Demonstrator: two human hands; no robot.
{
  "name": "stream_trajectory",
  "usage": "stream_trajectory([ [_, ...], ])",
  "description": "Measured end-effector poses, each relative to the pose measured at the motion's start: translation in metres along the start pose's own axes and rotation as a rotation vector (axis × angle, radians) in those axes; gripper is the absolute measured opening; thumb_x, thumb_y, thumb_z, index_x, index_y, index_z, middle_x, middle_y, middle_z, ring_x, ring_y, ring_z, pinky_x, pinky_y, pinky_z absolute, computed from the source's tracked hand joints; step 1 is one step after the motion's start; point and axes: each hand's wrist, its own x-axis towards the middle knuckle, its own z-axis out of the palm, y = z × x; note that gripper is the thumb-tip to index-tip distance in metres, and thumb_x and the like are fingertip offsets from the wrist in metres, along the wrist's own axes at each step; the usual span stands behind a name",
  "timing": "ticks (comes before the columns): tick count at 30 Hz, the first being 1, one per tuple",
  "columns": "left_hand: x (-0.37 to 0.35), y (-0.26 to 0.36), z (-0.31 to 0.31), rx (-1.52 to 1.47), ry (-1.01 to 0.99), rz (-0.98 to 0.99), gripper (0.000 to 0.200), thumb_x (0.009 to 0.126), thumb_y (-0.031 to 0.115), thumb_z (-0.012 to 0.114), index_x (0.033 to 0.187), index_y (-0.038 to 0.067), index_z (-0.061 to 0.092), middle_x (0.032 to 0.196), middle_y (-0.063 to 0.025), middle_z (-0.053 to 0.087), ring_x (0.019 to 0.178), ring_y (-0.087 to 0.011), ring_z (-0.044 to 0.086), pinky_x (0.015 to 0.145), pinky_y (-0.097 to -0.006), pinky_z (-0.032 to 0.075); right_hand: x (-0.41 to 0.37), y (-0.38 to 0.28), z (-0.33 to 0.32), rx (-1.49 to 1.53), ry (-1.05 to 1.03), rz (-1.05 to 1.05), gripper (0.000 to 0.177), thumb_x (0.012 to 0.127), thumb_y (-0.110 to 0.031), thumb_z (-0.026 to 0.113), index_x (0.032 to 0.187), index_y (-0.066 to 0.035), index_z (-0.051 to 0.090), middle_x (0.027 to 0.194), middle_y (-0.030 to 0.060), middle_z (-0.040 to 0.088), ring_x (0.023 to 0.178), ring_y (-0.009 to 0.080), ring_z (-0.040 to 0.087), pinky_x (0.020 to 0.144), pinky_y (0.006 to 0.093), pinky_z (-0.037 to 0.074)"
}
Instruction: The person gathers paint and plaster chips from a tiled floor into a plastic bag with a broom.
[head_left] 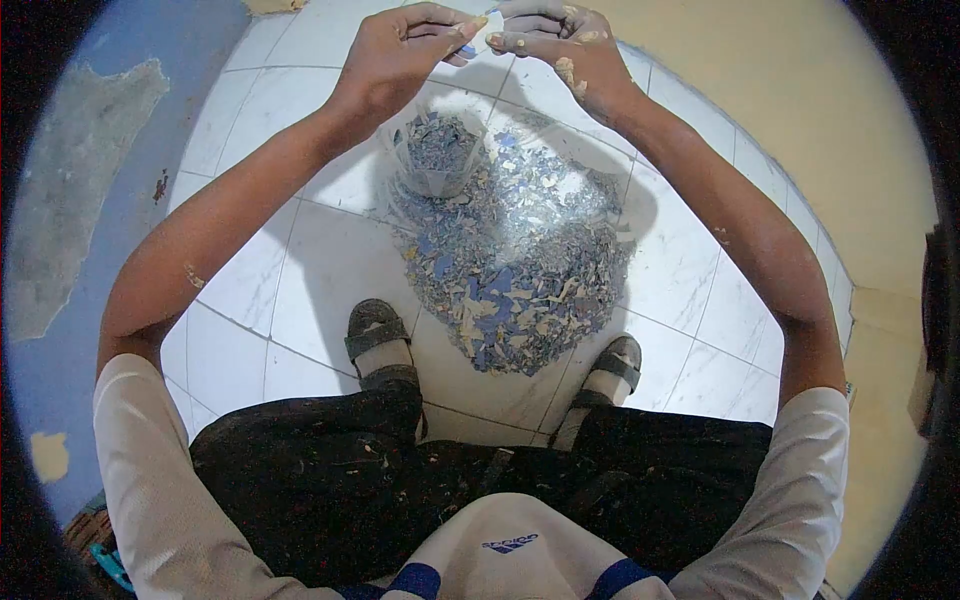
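At the top edge of the head view, my left hand (408, 50) and my right hand (572, 45) meet with fingers pinched. Between their fingertips is a small white and blue piece, which looks like a paint flake (494, 24). Pale dust and dried crumbs coat my right hand. Below them, a clear plastic tub (436, 184) stands on the floor, full of grey-blue scrapings. A pile of blue, cream and grey paint flakes (510, 290) spreads beside the tub and toward my feet.
White marbled tiles (330, 245) make up the floor. My sandalled feet (383, 350) flank the pile's near end. At left rises a blue wall (130, 230) with a bare grey patch; at right is a cream wall (820, 130). A turquoise object (108, 568) shows at the lower left.
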Motion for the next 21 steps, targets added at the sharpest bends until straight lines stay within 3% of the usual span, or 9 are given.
stream_trajectory([
  [6,0.001,-0.009,-0.003,-0.058,-0.097,0.018,0.042,0.094,0.033,0.062,0.117,-0.001,0.062,0.102,-0.0102,0.069,0.096,-0.0132,0.065,0.092,-0.0253,0.049,0.003,0.005,-0.004,-0.18,0.042,-0.095,0.022,0.081,-0.005,0.071,0.102,0.0,0.066,0.094,0.0069,0.068,0.085,0.013,0.064,0.077,0.0268,0.052],
  [9,0.001,-0.015,-0.006,0.015,-0.163,0.011,0.043,0.094,0.033,0.06,0.118,-0.003,0.06,0.105,-0.0118,0.068,0.1,-0.0144,0.066,0.093,-0.0252,0.049,0.0,-0.005,-0.001,-0.228,0.036,-0.046,0.023,0.079,-0.006,0.072,0.101,0.0,0.066,0.093,0.0074,0.069,0.085,0.0126,0.064,0.076,0.0266,0.052],
  [15,0.002,-0.019,-0.004,-0.001,-0.146,-0.06,0.049,0.092,0.034,0.061,0.118,-0.007,0.059,0.105,-0.013,0.068,0.1,-0.0166,0.066,0.097,-0.0273,0.049,-0.002,-0.01,0.005,-0.304,0.077,-0.054,0.02,0.077,-0.005,0.071,0.097,0.0,0.069,0.086,0.0078,0.071,0.079,0.0118,0.065,0.073,0.0269,0.052],
  [18,-0.001,-0.013,-0.005,-0.239,-0.248,-0.119,0.048,0.094,0.032,0.059,0.12,-0.008,0.056,0.11,-0.0153,0.066,0.104,-0.0191,0.065,0.102,-0.0294,0.046,-0.01,-0.018,0.015,-0.554,0.143,-0.183,0.017,0.077,-0.006,0.071,0.094,0.0,0.07,0.084,0.0095,0.072,0.077,0.0135,0.067,0.072,0.0273,0.052],
  [21,-0.01,-0.012,-0.006,-0.397,-0.312,0.026,0.047,0.097,0.03,0.054,0.123,-0.01,0.053,0.119,-0.017,0.061,0.11,-0.0216,0.063,0.104,-0.0315,0.046,-0.011,-0.023,0.017,-0.769,0.136,-0.338,0.017,0.077,-0.011,0.071,0.09,-0.001,0.071,0.084,0.0126,0.071,0.076,0.02,0.068,0.071,0.0302,0.053],
])
